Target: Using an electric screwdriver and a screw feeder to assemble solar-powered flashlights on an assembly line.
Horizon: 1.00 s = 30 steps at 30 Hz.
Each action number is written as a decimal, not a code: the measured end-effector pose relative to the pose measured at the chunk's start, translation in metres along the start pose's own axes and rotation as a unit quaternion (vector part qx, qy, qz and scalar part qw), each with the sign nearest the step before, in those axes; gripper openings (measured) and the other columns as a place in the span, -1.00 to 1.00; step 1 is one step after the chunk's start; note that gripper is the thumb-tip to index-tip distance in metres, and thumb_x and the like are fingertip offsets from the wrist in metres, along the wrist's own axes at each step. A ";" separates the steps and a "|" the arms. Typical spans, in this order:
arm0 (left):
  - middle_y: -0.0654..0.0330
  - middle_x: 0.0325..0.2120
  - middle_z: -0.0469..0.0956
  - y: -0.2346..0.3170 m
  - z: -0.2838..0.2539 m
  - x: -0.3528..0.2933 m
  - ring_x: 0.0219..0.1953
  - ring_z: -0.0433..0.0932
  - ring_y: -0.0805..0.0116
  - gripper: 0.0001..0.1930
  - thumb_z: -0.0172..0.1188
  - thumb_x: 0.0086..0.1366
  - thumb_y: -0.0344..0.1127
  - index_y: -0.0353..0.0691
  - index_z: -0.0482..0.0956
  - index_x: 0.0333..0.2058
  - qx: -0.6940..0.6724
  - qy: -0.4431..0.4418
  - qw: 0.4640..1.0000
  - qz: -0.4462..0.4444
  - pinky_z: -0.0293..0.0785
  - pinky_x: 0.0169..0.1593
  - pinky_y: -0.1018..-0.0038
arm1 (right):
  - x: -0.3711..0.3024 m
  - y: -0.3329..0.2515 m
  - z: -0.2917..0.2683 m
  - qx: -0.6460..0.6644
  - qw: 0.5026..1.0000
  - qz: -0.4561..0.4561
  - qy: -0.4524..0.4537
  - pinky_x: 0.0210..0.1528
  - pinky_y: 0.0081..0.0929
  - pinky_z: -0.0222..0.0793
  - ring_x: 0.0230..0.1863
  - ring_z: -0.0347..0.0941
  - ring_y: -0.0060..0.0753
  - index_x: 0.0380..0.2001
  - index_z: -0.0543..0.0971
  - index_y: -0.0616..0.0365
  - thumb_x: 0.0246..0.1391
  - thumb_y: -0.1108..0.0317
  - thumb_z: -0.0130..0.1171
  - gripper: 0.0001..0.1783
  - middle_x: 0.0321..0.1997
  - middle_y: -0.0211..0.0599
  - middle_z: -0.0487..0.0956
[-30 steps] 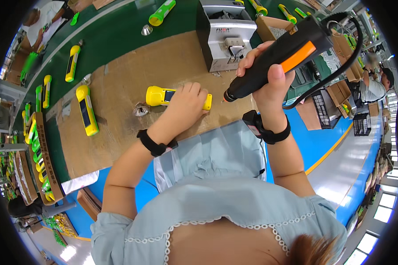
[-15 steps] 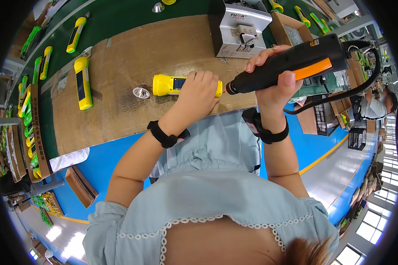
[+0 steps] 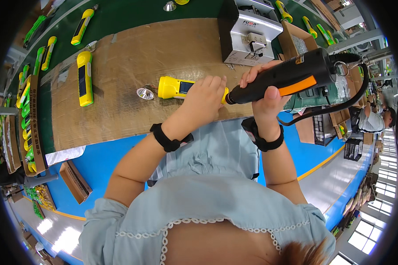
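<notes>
My left hand (image 3: 206, 98) is wrapped over the handle of a yellow flashlight (image 3: 169, 87) that lies on the cardboard sheet (image 3: 132, 57), its wide head to the left and a dark panel on its upper face. In my right hand (image 3: 267, 95) is a black electric screwdriver (image 3: 292, 75) with an orange strip. The tool's tip meets the tail end of the flashlight; the bit itself is hidden. A shiny reflector cup (image 3: 145, 93) rests beside the flashlight's head, apparently joined to it by a wire. Another yellow flashlight (image 3: 85, 79) lies farther left on the cardboard.
A grey and black metal machine (image 3: 247, 35) stands at the back, with an open box of small screws (image 3: 299, 42) to its right. More flashlights (image 3: 82, 27) lie on the green table. A long carton (image 3: 34, 128) holds several at the left. The tool's black cable (image 3: 347, 104) loops down right.
The screwdriver's tip has moved in against the flashlight's tail, closing the small gap. The view has shifted slightly. Both hands keep their grip.
</notes>
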State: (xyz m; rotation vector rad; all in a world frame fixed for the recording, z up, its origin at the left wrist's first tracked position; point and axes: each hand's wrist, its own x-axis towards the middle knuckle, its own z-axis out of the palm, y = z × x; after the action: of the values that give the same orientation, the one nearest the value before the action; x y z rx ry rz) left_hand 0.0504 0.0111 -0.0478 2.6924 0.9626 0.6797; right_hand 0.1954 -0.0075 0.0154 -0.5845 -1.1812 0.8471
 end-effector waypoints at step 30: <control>0.04 -0.31 0.36 0.015 -0.007 0.001 -0.21 0.39 0.05 -0.54 0.34 -0.10 -0.23 -0.27 0.48 -0.19 -0.053 0.012 0.993 -0.104 0.36 -0.16 0.24 | 0.129 -0.008 -0.043 -0.172 0.961 -0.155 0.150 -0.60 -0.63 0.35 -0.66 0.41 -0.58 -0.37 0.34 0.25 -0.07 0.41 0.30 -0.67 -0.53 -0.31 0.51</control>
State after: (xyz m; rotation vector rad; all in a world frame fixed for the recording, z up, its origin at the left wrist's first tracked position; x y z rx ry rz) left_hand 0.0562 0.0006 -0.0360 2.4549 1.1573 0.6988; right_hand 0.2572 0.0954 0.0804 -0.7569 -1.1067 0.2729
